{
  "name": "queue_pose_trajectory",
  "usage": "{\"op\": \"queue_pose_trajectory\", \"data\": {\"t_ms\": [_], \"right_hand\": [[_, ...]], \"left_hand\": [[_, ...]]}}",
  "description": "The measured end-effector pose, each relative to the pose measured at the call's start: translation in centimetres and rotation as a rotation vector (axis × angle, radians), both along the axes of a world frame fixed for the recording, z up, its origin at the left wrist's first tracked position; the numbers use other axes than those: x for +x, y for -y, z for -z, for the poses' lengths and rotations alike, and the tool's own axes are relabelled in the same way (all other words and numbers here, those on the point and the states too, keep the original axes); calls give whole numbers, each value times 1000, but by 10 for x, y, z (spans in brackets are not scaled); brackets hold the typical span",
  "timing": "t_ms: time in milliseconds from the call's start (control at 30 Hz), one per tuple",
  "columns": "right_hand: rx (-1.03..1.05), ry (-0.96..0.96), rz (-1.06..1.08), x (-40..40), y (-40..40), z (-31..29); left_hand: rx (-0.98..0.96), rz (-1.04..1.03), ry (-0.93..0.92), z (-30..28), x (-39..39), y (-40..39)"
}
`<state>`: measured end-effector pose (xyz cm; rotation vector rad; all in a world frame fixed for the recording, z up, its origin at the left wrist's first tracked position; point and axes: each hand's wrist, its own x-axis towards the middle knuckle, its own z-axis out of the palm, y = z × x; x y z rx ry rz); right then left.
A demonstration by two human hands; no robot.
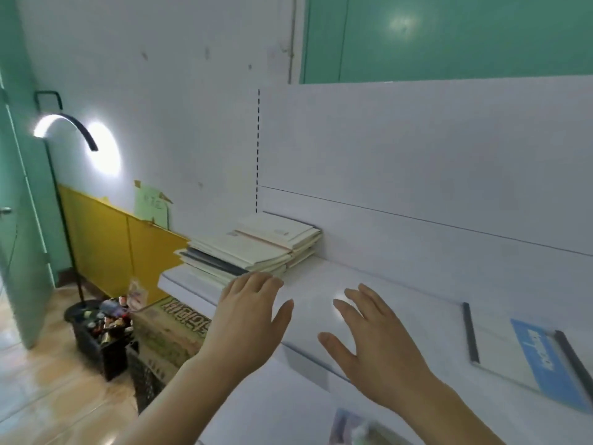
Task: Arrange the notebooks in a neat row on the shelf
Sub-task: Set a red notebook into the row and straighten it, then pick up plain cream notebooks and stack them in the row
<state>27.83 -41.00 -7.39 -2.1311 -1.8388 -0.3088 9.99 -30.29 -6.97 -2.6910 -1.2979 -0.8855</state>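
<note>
Head | left hand [248,311], right hand [373,337]: fingers spread, empty | notebooks [256,247] stacked, apparently untouched, on shelf [417,303]

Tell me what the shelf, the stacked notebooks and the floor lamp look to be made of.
Shelf: smooth white board, probably painted metal or laminate; it carries a soft light reflection.
Stacked notebooks: paper with matte cream card covers; layered page edges show.
Floor lamp: thin black pole and curved head, likely painted metal, though plastic is possible.

matt paper notebooks [256,248], smooth glossy white shelf [401,303], cardboard box [173,332]
</note>
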Motion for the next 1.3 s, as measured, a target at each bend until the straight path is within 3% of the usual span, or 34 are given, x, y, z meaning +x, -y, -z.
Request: {"op": "queue_pose_trajectory", "data": {"t_ms": [200,467,667,800,1033,1167,1300], "right_hand": [[36,-37,-68,-61,-77,-4],[45,-94,-122,-75,-187,-16],[-182,-35,-106,-72,-242,-26],[-174,-71,-102,-77,-255,-36],[-191,-142,-62,-84,-259,-41],[-52,-107,-37,-88,-258,-47],[276,62,-17,-102,-254,-54]], "left_hand": [[-49,-60,-2,-5,-64,-61],[-80,-64,-14,2,-79,-151],[-68,-53,-108,-1,-76,-220],[-50,56,-216,1,-69,-256],[-28,256,-153,11,-76,-298],[25,393,-116,3,-85,-310],[66,491,-10,-19,-88,-313]]}}
